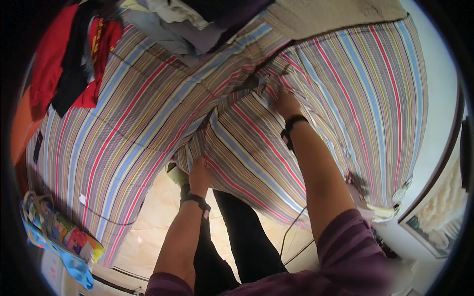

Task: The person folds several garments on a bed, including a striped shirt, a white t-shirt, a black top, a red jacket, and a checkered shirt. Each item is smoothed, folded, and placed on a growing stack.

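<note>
A large striped cloth, in grey, red, blue and yellow, spreads before me and hangs toward my legs. My left hand grips its folded edge near the lower middle. Further up and to the right, my right hand holds a bunched part of the cloth; its fingertips are partly lost in the folds. Between the hands the held edge runs slantwise. Beyond it lies a flatter striped covering of the same pattern. Both wrists wear dark bands.
Red and black garments lie at the upper left, grey clothes at the top. A beige fabric lies at the upper right. At lower left sits a colourful bag. A dark cable hangs by my legs above the tiled floor.
</note>
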`<state>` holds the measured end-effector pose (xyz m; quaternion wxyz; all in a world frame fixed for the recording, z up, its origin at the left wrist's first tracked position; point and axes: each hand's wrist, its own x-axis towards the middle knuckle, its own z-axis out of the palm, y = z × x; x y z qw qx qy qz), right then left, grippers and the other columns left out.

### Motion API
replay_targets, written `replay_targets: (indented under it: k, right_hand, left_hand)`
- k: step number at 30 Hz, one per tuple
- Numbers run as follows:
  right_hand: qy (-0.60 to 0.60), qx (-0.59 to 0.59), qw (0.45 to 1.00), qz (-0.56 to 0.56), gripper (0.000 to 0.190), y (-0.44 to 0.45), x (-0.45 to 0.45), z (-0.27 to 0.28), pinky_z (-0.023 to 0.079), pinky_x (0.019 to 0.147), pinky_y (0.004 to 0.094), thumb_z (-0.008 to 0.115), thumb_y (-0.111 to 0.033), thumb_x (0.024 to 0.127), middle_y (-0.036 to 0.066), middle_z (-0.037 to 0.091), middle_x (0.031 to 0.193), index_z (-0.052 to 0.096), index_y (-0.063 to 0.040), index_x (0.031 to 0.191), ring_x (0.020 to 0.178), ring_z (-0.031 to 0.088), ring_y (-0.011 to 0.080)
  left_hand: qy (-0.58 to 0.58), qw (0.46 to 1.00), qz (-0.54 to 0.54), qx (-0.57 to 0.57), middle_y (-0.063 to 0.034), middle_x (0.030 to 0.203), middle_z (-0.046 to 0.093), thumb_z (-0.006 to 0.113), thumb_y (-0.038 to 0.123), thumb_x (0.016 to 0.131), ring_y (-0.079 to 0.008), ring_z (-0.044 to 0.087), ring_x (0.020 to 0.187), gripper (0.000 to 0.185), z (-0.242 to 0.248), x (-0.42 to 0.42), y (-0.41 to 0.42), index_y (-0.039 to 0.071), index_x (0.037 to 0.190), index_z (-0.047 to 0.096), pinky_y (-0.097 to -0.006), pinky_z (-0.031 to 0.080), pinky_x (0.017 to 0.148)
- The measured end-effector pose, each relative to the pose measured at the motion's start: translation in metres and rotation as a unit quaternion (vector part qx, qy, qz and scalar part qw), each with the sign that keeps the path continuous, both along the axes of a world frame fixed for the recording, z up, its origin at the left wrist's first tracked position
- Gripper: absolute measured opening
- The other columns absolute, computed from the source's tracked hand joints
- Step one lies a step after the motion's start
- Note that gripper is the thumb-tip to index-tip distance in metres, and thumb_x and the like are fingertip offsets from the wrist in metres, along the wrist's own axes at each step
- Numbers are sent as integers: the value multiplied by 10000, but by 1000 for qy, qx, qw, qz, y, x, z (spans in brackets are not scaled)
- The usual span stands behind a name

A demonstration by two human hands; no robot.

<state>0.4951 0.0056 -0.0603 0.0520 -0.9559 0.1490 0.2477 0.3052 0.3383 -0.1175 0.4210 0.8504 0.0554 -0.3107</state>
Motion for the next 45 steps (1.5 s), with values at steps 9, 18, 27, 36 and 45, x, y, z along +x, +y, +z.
replay_targets:
  k: [9, 18, 27, 36, 45]
  right_hand:
    - [-330, 89, 935, -95, 374, -2, 31, -3, 491, 771, 455, 685, -128, 757, 192, 655, 987, 591, -97, 1118, 902, 620, 380]
    - [-420, 202, 868, -174, 441, -48, -81, -11, 463, 853, 477, 550, 1, 789, 226, 567, 1097, 474, -59, 1219, 999, 543, 427]
    - [32, -6, 968, -249, 324, -222, -232, 42, 376, 972, 562, 621, -113, 776, 148, 598, 1155, 602, -103, 1099, 1094, 559, 326]
    - [-341, -32, 869, -357, 600, -253, -315, -1, 432, 919, 466, 748, -177, 720, 197, 479, 1226, 495, -95, 1259, 1148, 458, 387]
    - [23, -90, 904, -418, 388, -311, -340, 18, 379, 941, 531, 626, -184, 764, 90, 607, 1158, 601, -191, 1151, 1091, 559, 320]
  left_hand:
    - [-67, 997, -41, 5, -202, 920, 547, 511, 70, 865, -416, 528, 887, 95, 29, 28, 10, 25, 948, 493, -467, 423, 761]
    - [-96, 968, -219, -72, -186, 999, 494, 654, 48, 750, -391, 494, 954, 277, 69, 94, -107, 10, 961, 479, -450, 425, 812]
    - [-111, 901, -414, 69, -197, 1112, 459, 759, 111, 754, -368, 464, 1048, 481, 40, 61, -226, 8, 1116, 459, -483, 434, 903]
    - [-72, 862, -464, 190, -237, 1200, 429, 814, 103, 653, -405, 453, 1124, 699, 36, 68, -234, -23, 1207, 407, -461, 419, 956]
    - [-42, 854, -463, 233, -255, 1227, 394, 853, 167, 614, -427, 441, 1136, 799, 13, 71, -236, -28, 1214, 362, -475, 421, 953]
